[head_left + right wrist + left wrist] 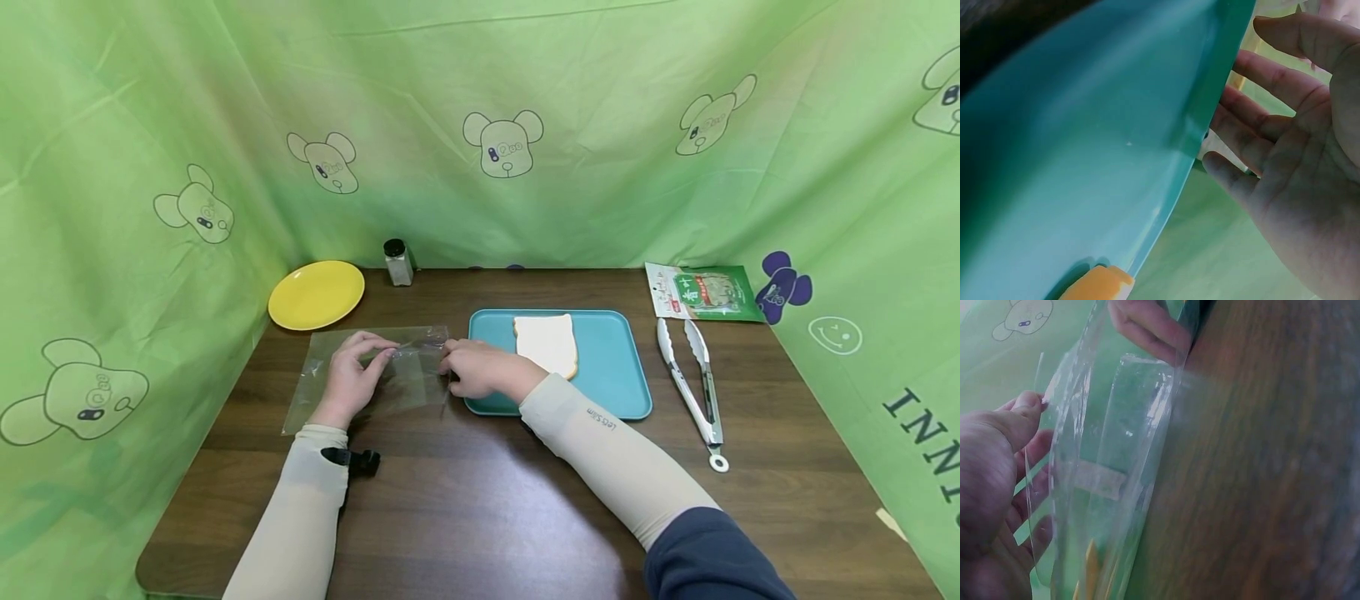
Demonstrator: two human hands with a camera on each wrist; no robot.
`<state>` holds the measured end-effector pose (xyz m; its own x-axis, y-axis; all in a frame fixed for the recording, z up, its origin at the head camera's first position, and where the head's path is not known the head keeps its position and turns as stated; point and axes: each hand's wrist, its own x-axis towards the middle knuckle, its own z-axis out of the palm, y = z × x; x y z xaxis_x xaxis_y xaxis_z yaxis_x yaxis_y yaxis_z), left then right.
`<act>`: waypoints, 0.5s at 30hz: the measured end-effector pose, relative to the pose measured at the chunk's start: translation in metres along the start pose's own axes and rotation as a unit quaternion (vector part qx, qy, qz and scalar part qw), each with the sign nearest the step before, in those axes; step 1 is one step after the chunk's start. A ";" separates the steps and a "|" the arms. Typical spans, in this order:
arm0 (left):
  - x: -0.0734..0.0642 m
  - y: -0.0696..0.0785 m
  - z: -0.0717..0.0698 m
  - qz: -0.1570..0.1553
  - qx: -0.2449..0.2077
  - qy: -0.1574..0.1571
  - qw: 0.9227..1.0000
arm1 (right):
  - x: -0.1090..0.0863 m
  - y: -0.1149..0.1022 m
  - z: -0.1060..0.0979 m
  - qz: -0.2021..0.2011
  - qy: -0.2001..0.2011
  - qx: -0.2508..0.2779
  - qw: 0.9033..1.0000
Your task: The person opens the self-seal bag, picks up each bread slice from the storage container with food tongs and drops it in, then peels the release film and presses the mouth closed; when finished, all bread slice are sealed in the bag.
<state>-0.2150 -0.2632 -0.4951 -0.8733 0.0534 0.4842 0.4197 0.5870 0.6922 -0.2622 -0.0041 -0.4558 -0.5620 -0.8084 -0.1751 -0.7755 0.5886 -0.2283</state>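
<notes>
A clear plastic bag lies on the left side of the table, its film raised and creased along the upper right. My left hand pinches the film between thumb and index finger; in the left wrist view the other fingers of the left hand spread behind the clear layers. At the bag's right end is my right hand, reaching across the blue tray. The right wrist view shows the right hand with loosely extended fingers beside the tray's rim, thumb apart from them. A slice of white bread lies on the tray.
A yellow plate sits at the back left, with a black-lidded shaker to its right. White-and-grey tongs lie right of the tray, below a green-and-white packet. A green curtain encloses the table's back and sides.
</notes>
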 end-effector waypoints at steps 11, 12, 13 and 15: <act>0.001 0.000 -0.004 0.016 -0.003 0.024 1.000 | 0.001 0.001 0.002 -0.001 0.008 -0.007 1.000; 0.001 0.000 -0.005 0.015 -0.005 0.024 1.000 | 0.001 0.001 0.002 -0.002 0.009 -0.008 1.000; 0.001 0.000 -0.005 0.014 -0.006 0.023 1.000 | 0.001 0.000 0.002 -0.004 0.009 -0.009 1.000; 0.001 0.000 -0.006 0.015 -0.009 0.023 1.000 | 0.000 -0.001 0.002 -0.007 0.009 -0.011 1.000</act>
<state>-0.2141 -0.2682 -0.4918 -0.8479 0.0344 0.5291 0.4509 0.5716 0.6855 -0.2611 -0.0048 -0.4570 -0.5558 -0.8169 -0.1538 -0.7896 0.5767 -0.2098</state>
